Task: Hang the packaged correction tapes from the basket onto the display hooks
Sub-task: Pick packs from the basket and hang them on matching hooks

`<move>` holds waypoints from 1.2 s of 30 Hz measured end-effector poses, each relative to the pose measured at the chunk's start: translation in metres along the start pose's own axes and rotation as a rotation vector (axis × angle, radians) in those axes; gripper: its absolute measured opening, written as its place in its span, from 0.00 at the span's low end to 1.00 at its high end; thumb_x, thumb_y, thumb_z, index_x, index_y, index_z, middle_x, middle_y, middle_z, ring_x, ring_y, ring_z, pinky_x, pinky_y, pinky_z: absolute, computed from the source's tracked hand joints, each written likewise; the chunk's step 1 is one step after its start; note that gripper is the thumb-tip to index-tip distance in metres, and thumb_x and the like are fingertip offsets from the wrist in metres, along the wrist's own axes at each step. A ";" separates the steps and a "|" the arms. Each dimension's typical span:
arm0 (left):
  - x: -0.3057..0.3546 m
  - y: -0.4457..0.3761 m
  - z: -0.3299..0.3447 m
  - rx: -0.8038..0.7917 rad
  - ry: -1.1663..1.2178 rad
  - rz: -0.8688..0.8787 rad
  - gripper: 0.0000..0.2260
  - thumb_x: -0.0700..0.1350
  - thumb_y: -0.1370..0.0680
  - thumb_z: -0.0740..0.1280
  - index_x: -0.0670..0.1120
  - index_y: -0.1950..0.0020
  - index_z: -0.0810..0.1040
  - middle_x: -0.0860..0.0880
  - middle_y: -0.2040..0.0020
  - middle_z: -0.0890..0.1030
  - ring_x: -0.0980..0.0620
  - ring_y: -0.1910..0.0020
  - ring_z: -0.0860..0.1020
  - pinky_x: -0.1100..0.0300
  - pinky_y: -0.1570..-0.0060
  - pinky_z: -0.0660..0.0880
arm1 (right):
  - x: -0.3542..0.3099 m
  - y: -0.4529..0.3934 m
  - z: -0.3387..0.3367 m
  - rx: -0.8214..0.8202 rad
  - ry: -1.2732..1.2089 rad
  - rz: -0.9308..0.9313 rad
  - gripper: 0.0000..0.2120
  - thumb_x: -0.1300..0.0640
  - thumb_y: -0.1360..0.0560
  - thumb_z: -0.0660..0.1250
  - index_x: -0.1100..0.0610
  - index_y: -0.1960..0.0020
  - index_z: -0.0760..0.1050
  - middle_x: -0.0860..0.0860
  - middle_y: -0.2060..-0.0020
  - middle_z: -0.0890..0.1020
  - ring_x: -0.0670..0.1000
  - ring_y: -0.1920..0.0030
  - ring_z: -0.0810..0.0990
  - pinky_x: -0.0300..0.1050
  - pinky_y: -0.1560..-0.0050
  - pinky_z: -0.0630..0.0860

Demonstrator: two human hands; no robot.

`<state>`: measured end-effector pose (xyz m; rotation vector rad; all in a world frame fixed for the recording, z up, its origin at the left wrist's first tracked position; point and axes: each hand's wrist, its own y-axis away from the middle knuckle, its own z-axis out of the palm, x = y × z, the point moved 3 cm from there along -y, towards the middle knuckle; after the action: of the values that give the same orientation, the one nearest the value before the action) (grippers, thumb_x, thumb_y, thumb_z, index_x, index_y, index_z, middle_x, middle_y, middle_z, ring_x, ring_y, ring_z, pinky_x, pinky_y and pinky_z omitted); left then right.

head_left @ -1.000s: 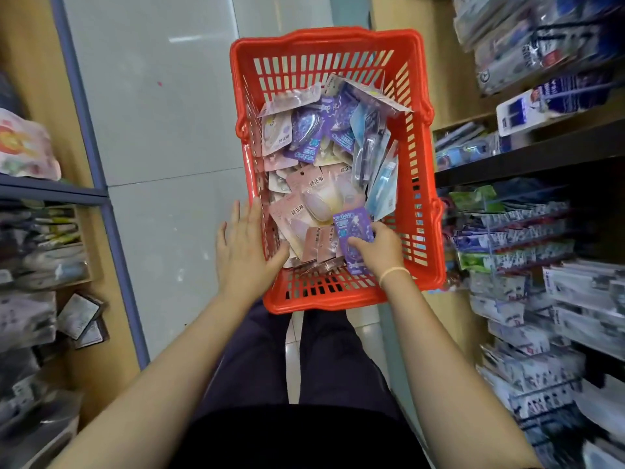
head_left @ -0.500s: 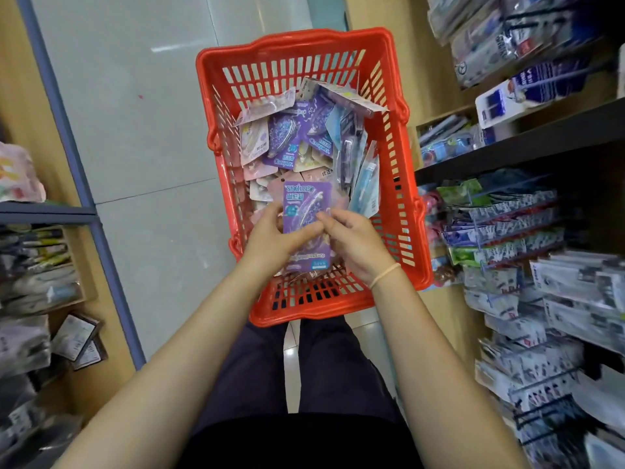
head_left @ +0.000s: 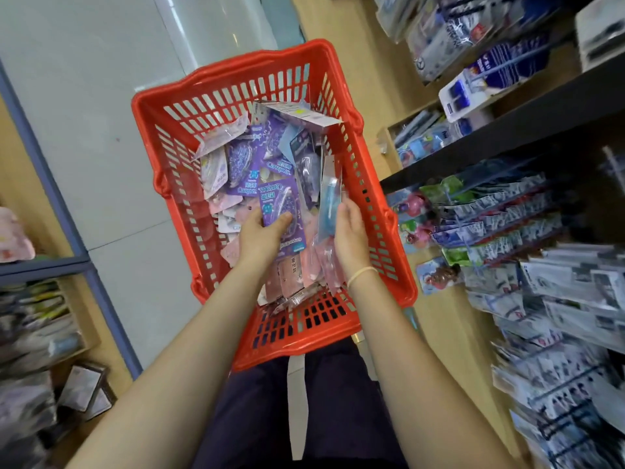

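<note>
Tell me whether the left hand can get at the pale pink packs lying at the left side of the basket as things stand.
Probably not at once: the left hand is full, its thumb pinching a purple pack. The pink packs lie uncovered just beside it in the red basket, so the way looks free once that pack is passed on.

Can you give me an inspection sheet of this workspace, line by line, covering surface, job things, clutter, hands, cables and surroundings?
Surface: red basket sits on the person's lap, over a pale tiled floor.
Job's things: purple pack held above a loose heap of pink and purple packs; blue pack stands on edge at the basket's right side.
Clutter: white card box lies on the heap at the far end.
Hands: left hand grips the purple pack; right hand holds the blue pack.
Cables: nothing seen.
Surroundings: display hooks full of packs at right; shelf of goods at left.
</note>
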<state>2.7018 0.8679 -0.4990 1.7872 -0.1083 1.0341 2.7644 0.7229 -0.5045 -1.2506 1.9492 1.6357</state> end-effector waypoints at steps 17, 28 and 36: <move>-0.007 -0.014 0.019 -0.080 -0.072 -0.037 0.21 0.48 0.24 0.77 0.45 0.36 0.74 0.47 0.43 0.84 0.47 0.51 0.85 0.56 0.63 0.83 | 0.002 -0.014 0.006 0.051 0.077 -0.087 0.26 0.59 0.23 0.72 0.58 0.27 0.71 0.56 0.32 0.68 0.53 0.32 0.72 0.38 0.30 0.66; -0.002 0.006 -0.011 -0.079 -0.022 -0.022 0.11 0.48 0.19 0.71 0.52 0.37 0.78 0.54 0.53 0.85 0.59 0.64 0.83 0.61 0.70 0.79 | -0.010 0.015 -0.001 -0.051 -0.002 -0.188 0.11 0.63 0.27 0.75 0.51 0.49 0.83 0.55 0.38 0.75 0.50 0.36 0.75 0.45 0.32 0.71; 0.030 0.044 -0.038 -0.246 0.036 -0.006 0.16 0.51 0.20 0.70 0.49 0.33 0.78 0.48 0.42 0.86 0.49 0.48 0.86 0.53 0.52 0.82 | -0.055 0.060 -0.013 -0.218 -0.140 -0.125 0.36 0.69 0.28 0.75 0.57 0.26 0.64 0.54 0.37 0.78 0.51 0.39 0.81 0.46 0.40 0.80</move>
<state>2.6760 0.8884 -0.4429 1.5451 -0.1988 1.0026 2.7536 0.7319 -0.4233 -1.2685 1.6120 1.8552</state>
